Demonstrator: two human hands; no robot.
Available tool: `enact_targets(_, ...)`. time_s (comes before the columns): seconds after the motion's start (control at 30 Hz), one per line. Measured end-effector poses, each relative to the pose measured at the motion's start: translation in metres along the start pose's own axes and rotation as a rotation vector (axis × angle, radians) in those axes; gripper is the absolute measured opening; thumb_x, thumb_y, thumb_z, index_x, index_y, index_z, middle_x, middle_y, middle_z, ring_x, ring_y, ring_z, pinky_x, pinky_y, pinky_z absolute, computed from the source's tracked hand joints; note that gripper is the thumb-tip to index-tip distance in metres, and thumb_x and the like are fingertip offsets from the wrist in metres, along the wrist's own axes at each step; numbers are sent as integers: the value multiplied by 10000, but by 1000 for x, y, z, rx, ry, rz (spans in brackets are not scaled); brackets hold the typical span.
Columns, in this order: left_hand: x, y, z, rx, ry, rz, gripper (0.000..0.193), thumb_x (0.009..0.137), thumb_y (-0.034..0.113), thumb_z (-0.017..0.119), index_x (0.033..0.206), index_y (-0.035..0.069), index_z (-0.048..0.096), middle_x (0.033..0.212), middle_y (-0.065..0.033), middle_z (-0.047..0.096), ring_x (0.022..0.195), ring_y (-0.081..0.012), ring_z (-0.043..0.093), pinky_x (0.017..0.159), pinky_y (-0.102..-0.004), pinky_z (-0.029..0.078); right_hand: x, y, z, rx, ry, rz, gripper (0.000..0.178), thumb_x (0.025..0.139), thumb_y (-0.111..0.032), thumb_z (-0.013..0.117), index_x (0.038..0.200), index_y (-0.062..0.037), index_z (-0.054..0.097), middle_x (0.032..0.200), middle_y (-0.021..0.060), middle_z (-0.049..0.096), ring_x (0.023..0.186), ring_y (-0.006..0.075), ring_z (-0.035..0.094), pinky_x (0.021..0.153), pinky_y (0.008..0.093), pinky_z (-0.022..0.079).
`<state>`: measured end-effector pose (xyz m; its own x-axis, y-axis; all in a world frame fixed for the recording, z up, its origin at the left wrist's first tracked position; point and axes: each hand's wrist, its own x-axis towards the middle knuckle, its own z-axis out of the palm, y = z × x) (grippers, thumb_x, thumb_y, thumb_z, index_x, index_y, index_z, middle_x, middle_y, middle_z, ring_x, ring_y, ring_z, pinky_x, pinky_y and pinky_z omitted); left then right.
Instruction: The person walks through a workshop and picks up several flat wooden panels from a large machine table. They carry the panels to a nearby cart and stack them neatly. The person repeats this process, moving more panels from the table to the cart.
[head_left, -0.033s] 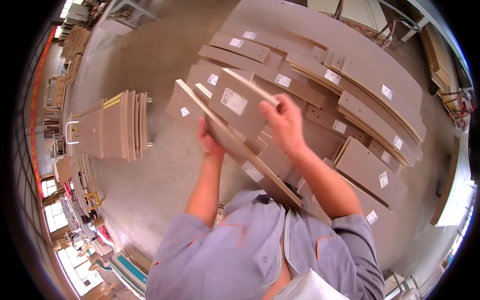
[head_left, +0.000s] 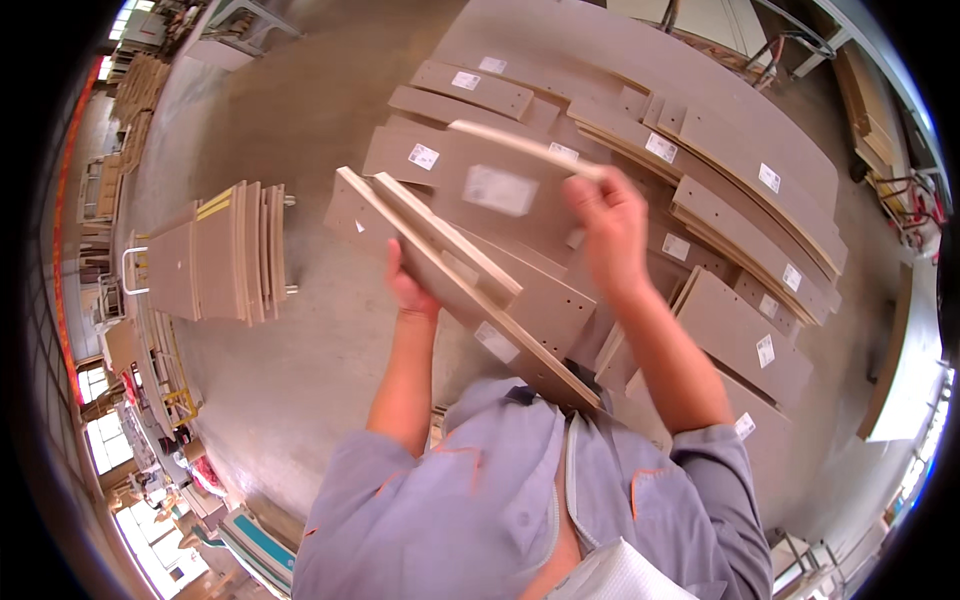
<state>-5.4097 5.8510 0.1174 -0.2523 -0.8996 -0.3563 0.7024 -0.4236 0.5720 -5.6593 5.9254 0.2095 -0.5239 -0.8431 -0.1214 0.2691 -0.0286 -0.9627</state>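
My left hand (head_left: 412, 288) is closed around a long grey-brown board (head_left: 497, 342) tilted on edge, its lower end against my waist. Beside it a shorter board (head_left: 450, 237) with a pale edge stands on the same slant. My right hand (head_left: 612, 225) pinches the upper edge of a smaller grey-brown panel (head_left: 500, 190), which carries a white label and is blurred by motion. This panel is held over the stacked boards, apart from the long board. Part of my left hand's grip is hidden behind the long board.
Stacks of labelled grey-brown panels (head_left: 735, 205) spread ahead and to the right. A trolley loaded with upright boards (head_left: 215, 255) stands on the left floor. A large panel (head_left: 900, 360) leans at far right, near a cart with hoses (head_left: 910, 215).
My right hand has moved right with the smaller panel, swinging it away from the long board. The shorter board beside the long one now shows more fully. My left hand has barely shifted.
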Motion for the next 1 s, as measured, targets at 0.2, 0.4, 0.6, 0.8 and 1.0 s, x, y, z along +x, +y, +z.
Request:
enact_targets(0.2, 6, 40, -53, -21, -5, 33, 503, 901, 412, 472, 1260, 61, 474, 1181, -115, 564, 1068, -291, 544, 923, -427, 440, 13, 10, -89, -220, 340, 88, 205, 883, -205, 596, 926, -4, 604, 755, -29, 546, 669, 47, 432, 590, 208, 367)
enact_targets(0.4, 6, 70, -83, -21, -5, 52, 498, 907, 409, 461, 1223, 27, 501, 1155, -166, 575, 1052, -319, 554, 923, -446, 439, -8, 136, -158, -802, 501, 425, 264, 824, -215, 630, 924, 27, 600, 806, 73, 613, 733, 146, 542, 656, 307, 445)
enact_targets(0.6, 6, 83, -99, -76, 168, 25, 501, 903, 410, 470, 1236, 36, 501, 1200, -145, 556, 1078, -300, 538, 962, -436, 407, -11, 180, -180, -1014, 372, 646, 383, 784, -246, 612, 1012, 61, 588, 768, 119, 620, 607, 208, 571, 534, 354, 453)
enact_targets(0.8, 22, 85, -104, -142, 22, 25, 463, 902, 371, 499, 1231, 46, 511, 1182, -109, 579, 1080, -275, 541, 965, -409, 412, -35, 171, -156, -1533, 307, 464, 551, 786, -271, 634, 1244, -3, 484, 1105, 194, 590, 1033, 263, 577, 860, 346, 464)
enact_targets(1.0, 35, 83, -92, -108, 177, -71, 431, 891, 361, 527, 1164, 28, 540, 1114, -121, 605, 1015, -289, 572, 911, -424, 446, -35, 115, -50, -993, -275, 190, 676, 775, -263, 665, 1342, -42, 371, 1301, 194, 465, 1167, 340, 481, 978, 395, 396)
